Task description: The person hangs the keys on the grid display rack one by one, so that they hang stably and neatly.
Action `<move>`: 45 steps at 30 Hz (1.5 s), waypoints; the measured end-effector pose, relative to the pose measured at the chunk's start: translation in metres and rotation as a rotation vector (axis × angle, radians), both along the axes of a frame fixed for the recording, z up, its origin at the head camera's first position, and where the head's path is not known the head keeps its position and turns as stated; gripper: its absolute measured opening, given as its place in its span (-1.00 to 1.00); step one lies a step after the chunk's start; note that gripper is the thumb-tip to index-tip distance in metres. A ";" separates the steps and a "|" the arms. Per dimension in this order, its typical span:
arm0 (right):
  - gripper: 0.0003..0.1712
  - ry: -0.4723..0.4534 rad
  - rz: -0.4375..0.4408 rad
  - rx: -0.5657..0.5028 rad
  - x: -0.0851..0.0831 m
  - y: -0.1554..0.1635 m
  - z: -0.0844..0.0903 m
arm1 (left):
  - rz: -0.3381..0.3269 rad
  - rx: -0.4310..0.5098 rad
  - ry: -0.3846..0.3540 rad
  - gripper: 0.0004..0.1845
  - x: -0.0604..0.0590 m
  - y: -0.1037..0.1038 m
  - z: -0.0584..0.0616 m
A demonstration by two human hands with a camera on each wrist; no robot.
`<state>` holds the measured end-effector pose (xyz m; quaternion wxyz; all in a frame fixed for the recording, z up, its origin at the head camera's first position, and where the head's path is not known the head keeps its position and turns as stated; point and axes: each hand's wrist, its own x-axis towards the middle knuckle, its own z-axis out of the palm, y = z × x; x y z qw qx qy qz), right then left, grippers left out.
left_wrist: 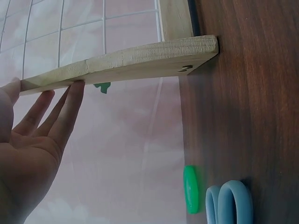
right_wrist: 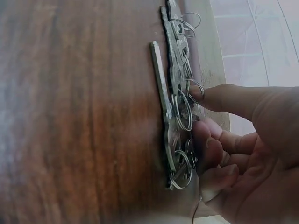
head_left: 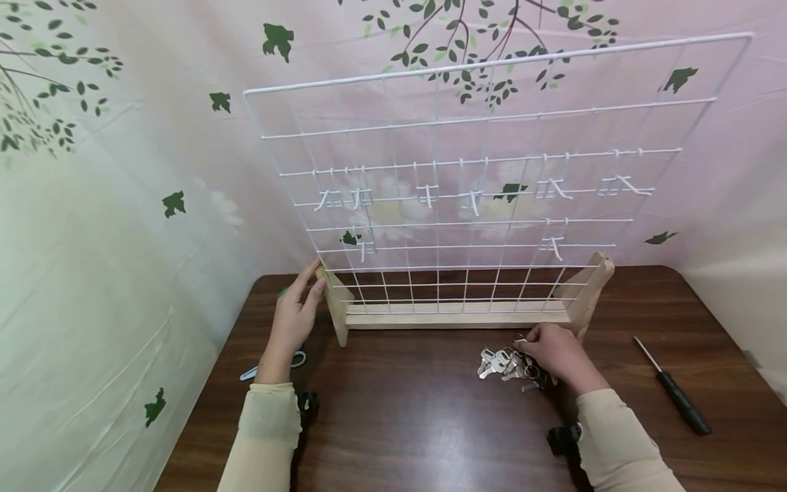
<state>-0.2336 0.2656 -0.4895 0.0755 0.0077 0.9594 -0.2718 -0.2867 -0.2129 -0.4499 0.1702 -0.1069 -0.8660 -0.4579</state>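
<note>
A white wire grid panel (head_left: 467, 198) with several small hooks stands upright in a wooden base (head_left: 455, 316). My left hand (head_left: 298, 307) has straight fingers resting against the top of the base's left wooden foot (head_left: 337, 307); the left wrist view shows the fingertips (left_wrist: 74, 91) touching the foot (left_wrist: 140, 60). My right hand (head_left: 550, 348) lies on a pile of silver keys (head_left: 501, 362) in front of the base. In the right wrist view the right hand (right_wrist: 205, 140) has its index finger on a key ring and its other fingers curled onto the keys (right_wrist: 175, 102).
A black-handled screwdriver (head_left: 676, 396) lies on the dark wooden table (head_left: 418, 424) at the right. Light blue scissors (head_left: 299, 359) (left_wrist: 231, 203) lie by my left wrist, with a small green object (left_wrist: 190, 189) near them. Leaf-print fabric hangs behind and to the left.
</note>
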 end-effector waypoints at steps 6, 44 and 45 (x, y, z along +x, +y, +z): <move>-0.72 0.016 0.043 -0.040 -0.003 -0.004 -0.002 | 0.002 0.009 -0.012 -0.44 0.004 -0.003 0.001; -0.72 0.245 0.281 -0.797 0.014 -0.215 0.182 | 0.031 -0.050 0.014 -0.46 0.005 0.001 0.000; -0.71 0.237 0.279 -0.828 0.012 -0.220 0.187 | 0.031 -0.047 0.016 -0.46 0.004 0.002 0.000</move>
